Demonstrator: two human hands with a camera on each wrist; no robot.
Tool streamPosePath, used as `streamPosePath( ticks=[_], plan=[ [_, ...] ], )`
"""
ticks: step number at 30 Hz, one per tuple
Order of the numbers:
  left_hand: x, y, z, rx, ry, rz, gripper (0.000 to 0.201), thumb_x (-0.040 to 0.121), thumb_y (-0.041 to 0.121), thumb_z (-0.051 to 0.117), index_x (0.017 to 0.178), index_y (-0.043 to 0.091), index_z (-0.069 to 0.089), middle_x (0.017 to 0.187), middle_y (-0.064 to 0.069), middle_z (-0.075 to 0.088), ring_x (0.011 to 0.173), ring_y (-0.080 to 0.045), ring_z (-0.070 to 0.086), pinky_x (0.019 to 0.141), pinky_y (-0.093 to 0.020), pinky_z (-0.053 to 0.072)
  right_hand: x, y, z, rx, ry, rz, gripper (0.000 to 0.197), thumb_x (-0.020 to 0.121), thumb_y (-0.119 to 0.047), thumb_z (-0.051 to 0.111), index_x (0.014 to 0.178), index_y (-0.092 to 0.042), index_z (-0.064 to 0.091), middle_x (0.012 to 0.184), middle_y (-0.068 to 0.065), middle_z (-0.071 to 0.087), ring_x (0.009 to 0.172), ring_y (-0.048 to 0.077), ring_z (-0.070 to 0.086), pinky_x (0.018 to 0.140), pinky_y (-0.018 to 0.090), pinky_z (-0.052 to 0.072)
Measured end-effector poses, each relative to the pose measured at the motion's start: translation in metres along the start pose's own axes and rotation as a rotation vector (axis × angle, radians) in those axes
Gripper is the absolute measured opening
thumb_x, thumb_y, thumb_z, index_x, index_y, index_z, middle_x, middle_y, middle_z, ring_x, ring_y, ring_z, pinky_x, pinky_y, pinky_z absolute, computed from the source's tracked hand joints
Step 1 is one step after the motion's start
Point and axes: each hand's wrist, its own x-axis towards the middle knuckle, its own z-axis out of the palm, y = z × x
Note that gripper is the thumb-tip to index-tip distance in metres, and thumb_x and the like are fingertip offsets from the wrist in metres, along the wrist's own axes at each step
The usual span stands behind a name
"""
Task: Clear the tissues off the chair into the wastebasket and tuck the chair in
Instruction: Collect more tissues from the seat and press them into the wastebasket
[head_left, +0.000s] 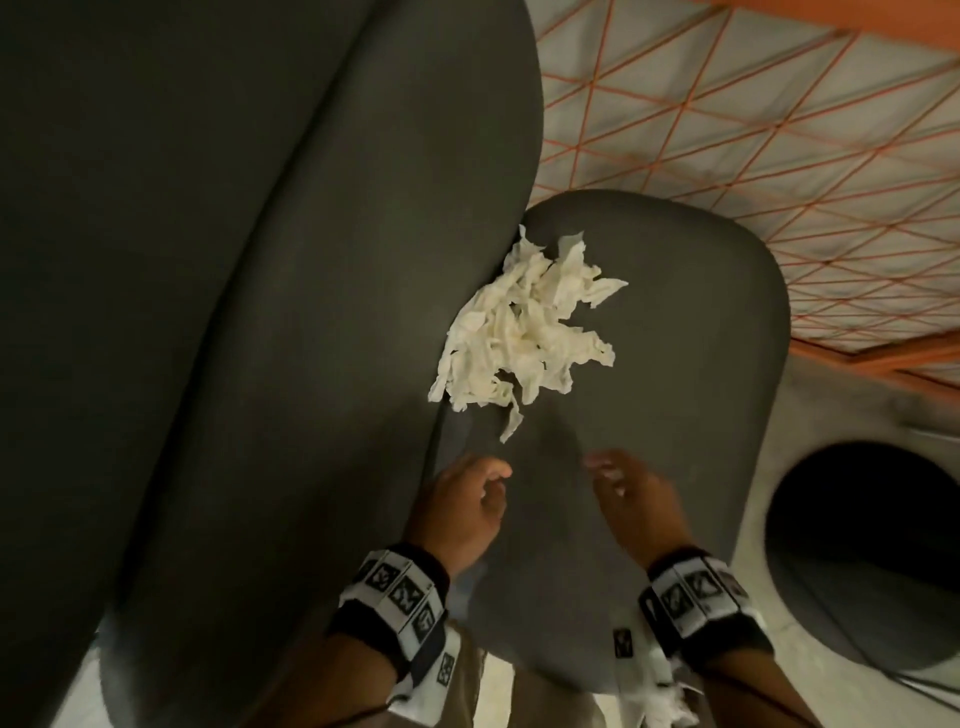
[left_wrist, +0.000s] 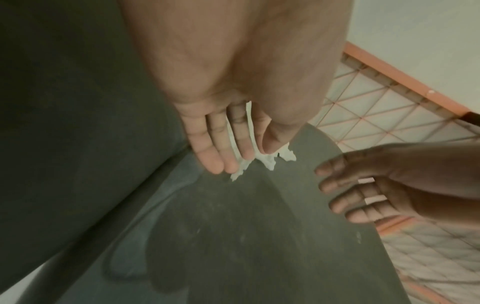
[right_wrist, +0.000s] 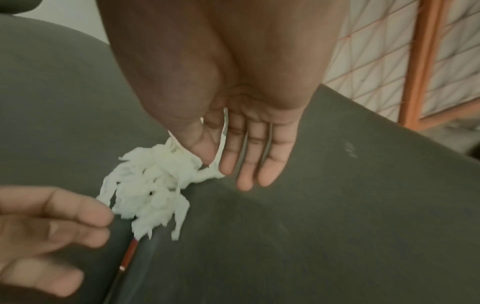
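Tissues (head_left: 524, 325) lie on grey chair (head_left: 675, 364) seat before both hands' straight, empty fingers (right_wrist: 249, 164), wastebasket (head_left: 872, 561) on pale floor (head_left: 831, 415).

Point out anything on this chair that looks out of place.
A pile of shredded white tissues lies on the dark chair seat, up against the backrest. More white scraps show below the seat's near edge. Both the left hand and the right hand are empty and short of the pile.

Crumpled white paper tissues (head_left: 524, 322), soft and ragged-edged, just beyond the fingers (right_wrist: 249, 164). Under them the chair seat (head_left: 675, 415) is matt dark grey, smooth, faintly smudged.
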Motion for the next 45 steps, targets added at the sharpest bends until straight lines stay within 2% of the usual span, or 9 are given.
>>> streamPosePath(
  ticks=[7, 15, 21, 25, 29, 34, 37, 40, 45],
  plan=[
    [0.079, 0.043, -0.035, 0.149, 0.331, -0.006, 0.025, 0.091, 0.018, 0.054, 0.115, 0.024, 0.057, 0.133, 0.007, 0.044, 0.092, -0.019, 0.064, 0.081, -0.036, 0.052, 0.102, -0.075, -0.043, -0.055, 0.237, -0.201, 0.024, 0.088, -0.018, 0.062, 0.112, -0.019, 0.065, 0.118, 0.005, 0.056, 0.077, 0.021, 0.06, 0.074, 0.025, 0.04],
    [0.147, 0.063, -0.052, 0.389, 0.256, -0.154, 0.049, 0.088, 0.004, 0.053, 0.136, 0.014, 0.043, 0.139, -0.011, 0.045, 0.109, -0.034, 0.06, 0.086, -0.041, 0.048, 0.169, -0.11, -0.05, -0.378, 0.157, -0.293, 0.045, 0.085, -0.034, 0.065, 0.127, -0.037, 0.05, 0.136, -0.005, 0.049, 0.101, 0.026, 0.063, 0.087, 0.044, 0.053],
    [0.138, 0.058, -0.05, 0.356, 0.269, -0.175, 0.034, 0.089, 0.005, 0.048, 0.122, 0.01, 0.056, 0.119, -0.012, 0.06, 0.106, -0.031, 0.06, 0.086, -0.04, 0.047, 0.181, -0.095, -0.046, -0.34, 0.16, -0.297, 0.025, 0.09, -0.021, 0.053, 0.107, -0.031, 0.068, 0.11, 0.001, 0.07, 0.091, 0.026, 0.067, 0.081, 0.037, 0.055],
    [0.107, 0.058, -0.048, 0.211, 0.427, -0.134, 0.025, 0.089, 0.013, 0.049, 0.109, 0.012, 0.065, 0.109, -0.009, 0.061, 0.091, -0.029, 0.062, 0.077, -0.035, 0.046, 0.168, -0.083, -0.054, -0.126, 0.216, -0.327, 0.025, 0.088, -0.015, 0.052, 0.105, -0.014, 0.071, 0.109, 0.009, 0.066, 0.092, 0.027, 0.064, 0.078, 0.023, 0.041],
    [0.078, 0.055, -0.047, 0.153, 0.584, -0.115, 0.017, 0.089, 0.03, 0.055, 0.083, 0.016, 0.062, 0.088, 0.0, 0.061, 0.073, -0.02, 0.059, 0.063, -0.024, 0.034, 0.147, -0.072, -0.068, -0.007, 0.212, -0.198, 0.033, 0.088, -0.025, 0.043, 0.087, 0.002, 0.062, 0.086, 0.014, 0.058, 0.081, 0.034, 0.056, 0.068, 0.03, 0.036],
    [0.057, 0.051, -0.047, 0.154, 0.541, -0.122, 0.027, 0.083, 0.026, 0.065, 0.066, 0.021, 0.045, 0.08, 0.007, 0.047, 0.061, -0.008, 0.043, 0.052, -0.015, 0.026, 0.129, -0.058, -0.072, 0.021, 0.188, -0.048, 0.033, 0.086, -0.031, 0.057, 0.076, -0.001, 0.062, 0.066, 0.009, 0.061, 0.066, 0.029, 0.057, 0.061, 0.03, 0.04],
    [0.059, 0.049, -0.044, 0.089, 0.448, -0.092, 0.024, 0.08, 0.002, 0.06, 0.072, 0.021, 0.048, 0.093, 0.007, 0.049, 0.074, -0.012, 0.053, 0.061, -0.02, 0.042, 0.131, -0.05, -0.064, -0.033, 0.143, -0.036, 0.011, 0.082, -0.009, 0.056, 0.091, -0.004, 0.056, 0.083, 0.012, 0.064, 0.076, 0.031, 0.059, 0.064, 0.031, 0.044],
    [0.07, 0.054, -0.04, 0.088, 0.331, -0.103, 0.025, 0.081, -0.005, 0.053, 0.091, 0.018, 0.057, 0.093, 0.007, 0.059, 0.08, -0.012, 0.056, 0.064, -0.026, 0.044, 0.136, -0.051, -0.054, -0.035, 0.088, -0.08, 0.032, 0.08, 0.007, 0.046, 0.105, -0.012, 0.055, 0.103, 0.011, 0.055, 0.085, 0.027, 0.057, 0.071, 0.035, 0.049],
    [0.096, 0.047, -0.014, 0.21, 0.126, -0.196, 0.022, 0.088, 0.027, 0.05, 0.109, 0.024, 0.05, 0.074, 0.007, 0.06, 0.067, -0.014, 0.057, 0.062, -0.028, 0.042, 0.149, -0.06, -0.038, -0.181, -0.01, -0.147, 0.046, 0.087, -0.02, 0.057, 0.131, -0.028, 0.046, 0.126, 0.007, 0.048, 0.095, 0.025, 0.061, 0.083, 0.037, 0.051]
  ],
)
